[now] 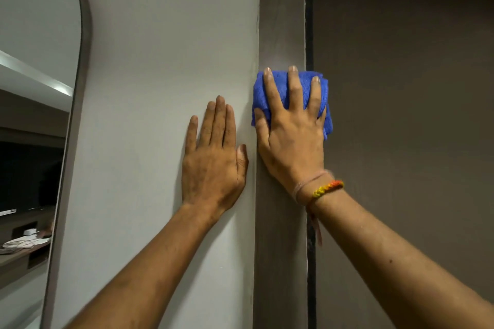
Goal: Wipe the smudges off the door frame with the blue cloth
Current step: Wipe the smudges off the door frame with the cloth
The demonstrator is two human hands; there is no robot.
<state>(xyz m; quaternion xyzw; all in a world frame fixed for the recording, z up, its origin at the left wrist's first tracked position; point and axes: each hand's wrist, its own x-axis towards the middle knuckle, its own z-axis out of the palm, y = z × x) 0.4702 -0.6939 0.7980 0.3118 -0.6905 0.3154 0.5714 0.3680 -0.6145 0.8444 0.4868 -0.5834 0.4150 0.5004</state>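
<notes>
A grey-brown door frame point(282, 21) runs vertically through the middle of the head view. My right hand point(290, 133) presses a bunched blue cloth point(324, 91) flat against the frame, fingers spread over it. The cloth pokes out above and to the right of my fingers, partly covering the dark gap beside the frame. My left hand point(213, 157) lies flat on the pale wall point(160, 61) just left of the frame, fingers together and holding nothing. No smudges are clearly visible on the frame.
An arched mirror point(34, 88) with a thin dark rim hangs on the wall at the left and reflects a room with a desk. A brown door point(401, 115) fills the right side, behind a narrow dark gap point(309, 21).
</notes>
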